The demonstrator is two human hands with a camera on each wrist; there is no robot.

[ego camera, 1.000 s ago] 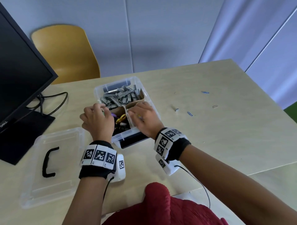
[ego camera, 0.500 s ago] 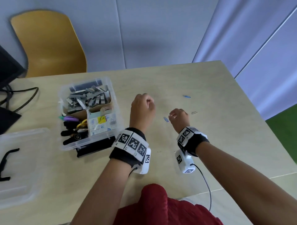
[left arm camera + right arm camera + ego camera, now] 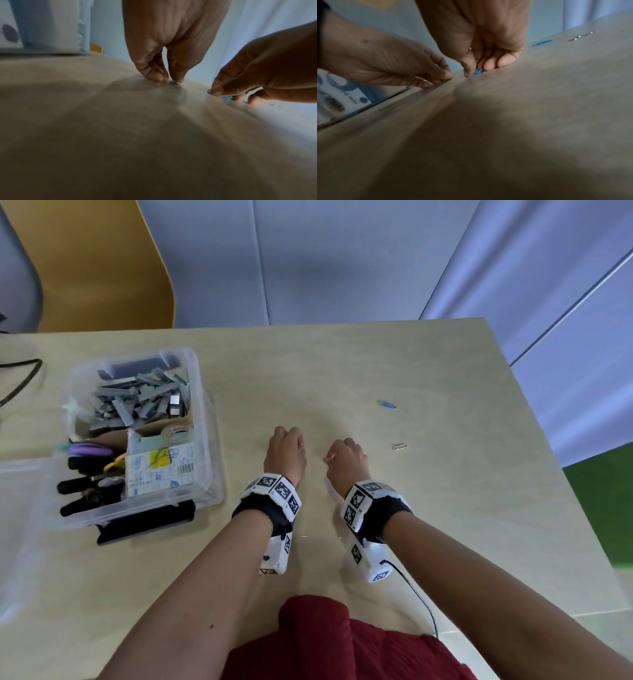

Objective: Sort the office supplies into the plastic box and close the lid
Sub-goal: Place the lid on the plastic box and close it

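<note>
Left of frame: open plastic box (image 3: 209, 440), its lid (image 3: 20, 542) off at the far left. Centre: left hand (image 3: 286, 455) pinching a small dark item (image 3: 173, 82); right hand (image 3: 346, 462) pinching a blue paper clip (image 3: 476, 71). Step: gathering strays; next, careful lifts to the box.

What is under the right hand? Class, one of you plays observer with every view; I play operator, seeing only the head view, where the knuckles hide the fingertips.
Observer: In the right wrist view, the right hand pinches a blue paper clip between thumb and fingers.
Operator: Lifted yet?
Observer: No, it lies against the table.
Operator: And the left hand?
Observer: The left wrist view shows its thumb and fingertip pinching a small grey item, too blurred to name.
</note>
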